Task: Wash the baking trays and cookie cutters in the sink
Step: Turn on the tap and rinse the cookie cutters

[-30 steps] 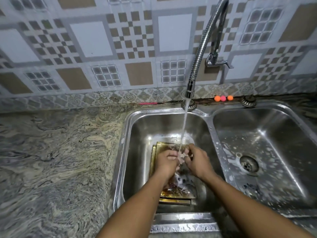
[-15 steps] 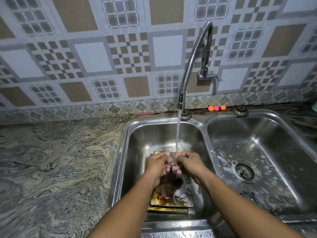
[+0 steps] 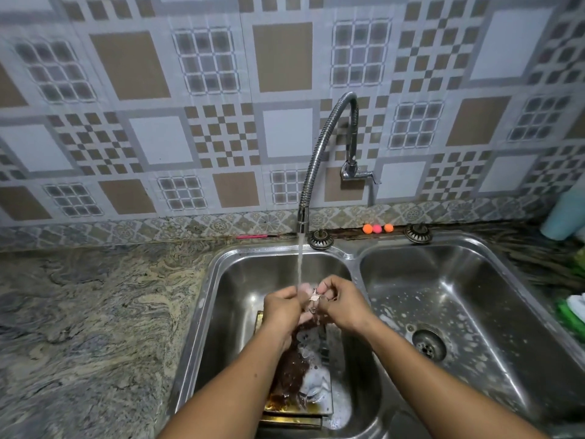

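As we look down, the worktop (image 3: 95,312) fills the frame's left; the sink (image 3: 202,312) sits lower centre, stacked baking trays (image 3: 291,419) (soiled, foamy) in its left basin. Above them our left hand (image 3: 281,307) and right hand (image 3: 343,307) both close a pinching grip on one small cookie cutter (image 3: 314,297) under the water (image 3: 299,264).

Small cutter (image 3: 315,297), probably metal, pinched by left hand (image 3: 283,307), right hand (image 3: 343,304) under tap stream (image 3: 299,264), over trays (image 3: 294,421).
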